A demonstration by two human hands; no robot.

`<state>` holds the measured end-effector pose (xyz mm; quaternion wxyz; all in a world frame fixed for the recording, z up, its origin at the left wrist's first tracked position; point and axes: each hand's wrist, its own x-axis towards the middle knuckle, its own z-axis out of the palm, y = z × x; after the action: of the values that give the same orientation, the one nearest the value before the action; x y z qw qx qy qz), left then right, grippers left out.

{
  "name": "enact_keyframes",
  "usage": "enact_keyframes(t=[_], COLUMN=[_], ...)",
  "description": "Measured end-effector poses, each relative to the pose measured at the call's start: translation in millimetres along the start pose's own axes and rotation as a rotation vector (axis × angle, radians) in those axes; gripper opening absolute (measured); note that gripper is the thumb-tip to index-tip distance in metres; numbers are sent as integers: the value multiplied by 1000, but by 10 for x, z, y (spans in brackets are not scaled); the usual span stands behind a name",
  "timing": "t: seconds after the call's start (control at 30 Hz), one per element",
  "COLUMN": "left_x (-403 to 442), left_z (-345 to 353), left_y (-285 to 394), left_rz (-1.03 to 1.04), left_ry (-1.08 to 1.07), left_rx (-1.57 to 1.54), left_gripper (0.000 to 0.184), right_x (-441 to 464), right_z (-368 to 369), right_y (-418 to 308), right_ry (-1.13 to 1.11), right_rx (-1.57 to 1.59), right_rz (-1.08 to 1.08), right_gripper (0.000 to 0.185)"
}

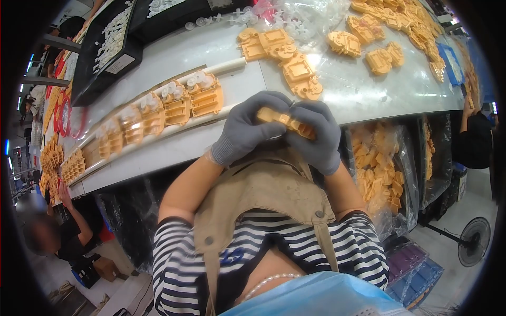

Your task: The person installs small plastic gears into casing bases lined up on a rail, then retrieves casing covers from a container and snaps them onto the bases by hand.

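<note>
Both my hands wear grey gloves and meet in front of my chest at the table's near edge. Between them is an orange plastic part (274, 117), seen edge-on. My left hand (250, 126) grips its left end, fingers curled over the far side. Its right end is pinched by my right hand (317, 131). Just beyond the hands, several orange parts (300, 73) lie on the table (184, 50). On the left, a row of orange parts with white pieces on them (176, 102) rests along a rail.
Black trays of small white parts (113, 45) stand at the back left. More orange parts (400, 21) lie at the back right. Bags of orange parts (377, 163) are below the table at right, near a fan (473, 241). A co-worker (63, 226) is at far left, another person (472, 137) at far right.
</note>
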<state>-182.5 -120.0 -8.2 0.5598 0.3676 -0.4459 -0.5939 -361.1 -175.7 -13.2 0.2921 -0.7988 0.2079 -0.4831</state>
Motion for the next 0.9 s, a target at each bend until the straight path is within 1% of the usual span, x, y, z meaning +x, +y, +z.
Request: enact_keyframes(t=[0.17,0.3,0.37,0.43,0.47,0.53,0.6,0.63,0.67,0.73,0.8,0.83,0.87,0.9], left_x=[-14,0,45,110,123,97,24,-11,-40,-122,-222,-269,-314,-352], left_z=[87,158,169,203,200,135,36,9,-62,-231,-360,-403,-446,-493], left_y=[-26,-107,-154,-155,-148,-205,-245,-150,-152,-217,-204,-177,-153,-154], left_rz=[33,-27,-29,-54,-66,74,206,251,310,422,408,388,368,350], left_ry=[-1,87,132,116,117,135,163,159,192,258,323,350,379,403], left_rx=[38,-54,-69,-3,34,333,641,799,986,1358,1475,1529,1583,1595], left_gripper=[28,28,30,39,44,52,59,53,51,46,44,43,43,46], right_x=[-38,-71,-58,-41,-57,-117,3,36,51,46,135,205,208,279], right_z=[-51,-33,-83,-127,-168,-358,-637,-777,-925,-1213,-1422,-1488,-1620,-1621], right_y=[-46,16,55,73,144,435,871,1067,1262,1699,1862,1889,2074,2021], right_ry=[9,22,3,-33,22,115,307,317,329,378,370,372,352,394], right_rx=[-11,-15,-66,-124,-145,-173,-256,-339,-423,-468,-655,-683,-836,-1104], right_rz=[25,76,99,128,214,386,547,513,478,654,583,662,615,509], right_gripper=[44,44,45,46,46,48,48,49,51,53,56,56,57,61])
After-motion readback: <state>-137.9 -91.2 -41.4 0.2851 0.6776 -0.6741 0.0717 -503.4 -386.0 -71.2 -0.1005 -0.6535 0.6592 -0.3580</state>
